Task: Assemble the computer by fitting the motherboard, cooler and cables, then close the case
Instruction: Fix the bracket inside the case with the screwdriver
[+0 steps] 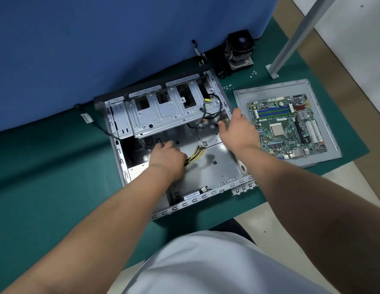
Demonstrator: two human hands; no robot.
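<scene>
Green matting covers the worktop (46, 177), which is backed by a blue partition (99, 49). An open grey metal case (178, 196) is laid on its side at the centre, its drive cage at the far end. Both bare forearms are stretched forward and down into it. A flat grey side panel (244, 102) is lying just to the right of the case, and the motherboard (286, 126) is laid on top of it, outside the case. The cooler (240, 52) is stood well beyond, near the partition, with small screws (253, 73) scattered nearby. The left hand (166, 154) is held palm down over the case floor, fingers curled around a bundle of yellow and black cables (196, 154). The right hand (238, 128) is reached toward the case's right wall, fingers bent downward beside a looped black cable (212, 107); whether anything is gripped by it cannot be told.
</scene>
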